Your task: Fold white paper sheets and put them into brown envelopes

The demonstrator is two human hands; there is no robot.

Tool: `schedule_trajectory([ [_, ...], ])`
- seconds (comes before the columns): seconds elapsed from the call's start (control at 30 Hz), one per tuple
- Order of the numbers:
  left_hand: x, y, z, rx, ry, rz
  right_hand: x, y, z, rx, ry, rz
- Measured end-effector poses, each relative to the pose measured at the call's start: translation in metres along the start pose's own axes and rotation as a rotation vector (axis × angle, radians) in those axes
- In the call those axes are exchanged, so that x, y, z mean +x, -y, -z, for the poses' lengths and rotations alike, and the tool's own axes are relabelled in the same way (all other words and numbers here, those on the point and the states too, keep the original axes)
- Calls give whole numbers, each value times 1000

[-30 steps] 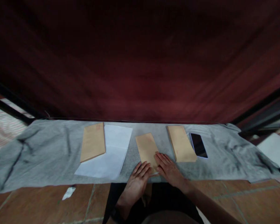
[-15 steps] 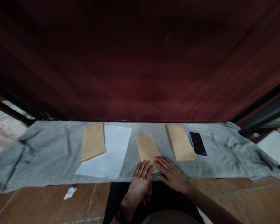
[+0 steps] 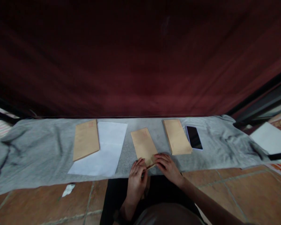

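Note:
A brown paper envelope (image 3: pixel 144 144) lies aslant on the grey cloth in front of me, with faint red print near its far end. My left hand (image 3: pixel 136 178) grips the near left corner, fingers on top and thumb at the edge. At the near right corner, my right hand (image 3: pixel 169 168) closes on the same envelope with bent fingers. Between the two hands the near edge stands slightly up as a narrow fold. Part of that edge is hidden under the fingers.
To the left, brown envelopes (image 3: pixel 86 140) overlap white paper (image 3: pixel 111 147). A stack of brown envelopes (image 3: pixel 178 137) lies right, beside a phone (image 3: pixel 194 137). Grey cloth (image 3: pixel 215 140) covers the bench before a dark red hanging (image 3: pixel 140 78). A white scrap (image 3: pixel 68 189) is on the tiled floor.
Both hands were lying flat on the envelope's near end; now their fingers are bent and pinch its near edge, which is lifted into a fold. The whole view has shifted slightly.

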State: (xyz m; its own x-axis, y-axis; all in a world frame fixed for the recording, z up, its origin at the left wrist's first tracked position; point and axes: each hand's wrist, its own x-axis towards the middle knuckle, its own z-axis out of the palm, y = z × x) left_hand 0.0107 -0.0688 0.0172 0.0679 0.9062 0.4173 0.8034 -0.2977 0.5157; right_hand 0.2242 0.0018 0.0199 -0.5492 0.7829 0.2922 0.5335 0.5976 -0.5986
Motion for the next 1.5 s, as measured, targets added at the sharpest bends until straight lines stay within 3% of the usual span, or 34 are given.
schedule_trajectory([
  [0.2, -8, 1, 2, 138, -1, -166, -5, 0, -2, -12, -45, 77],
  [0.33, 5, 2, 7, 260, 98, -195, 0, 1, -6, -33, -119, 57],
  [0.53, 6, 7, 8, 252, 106, -105, 3, 4, -4, -76, -53, 85],
  [0.77, 10, -8, -3, 371, 36, 3, 8, 7, -6, -142, -18, 27],
  [1.1, 19, -14, -7, 452, 128, 101, 6, 7, -15, -279, -62, -21],
  [1.27, 15, -13, -16, 452, 166, 25, -6, 24, -23, -310, 50, 146],
  [1.5, -3, -7, -15, 498, 215, -173, -18, 28, -28, -442, 88, 144],
])
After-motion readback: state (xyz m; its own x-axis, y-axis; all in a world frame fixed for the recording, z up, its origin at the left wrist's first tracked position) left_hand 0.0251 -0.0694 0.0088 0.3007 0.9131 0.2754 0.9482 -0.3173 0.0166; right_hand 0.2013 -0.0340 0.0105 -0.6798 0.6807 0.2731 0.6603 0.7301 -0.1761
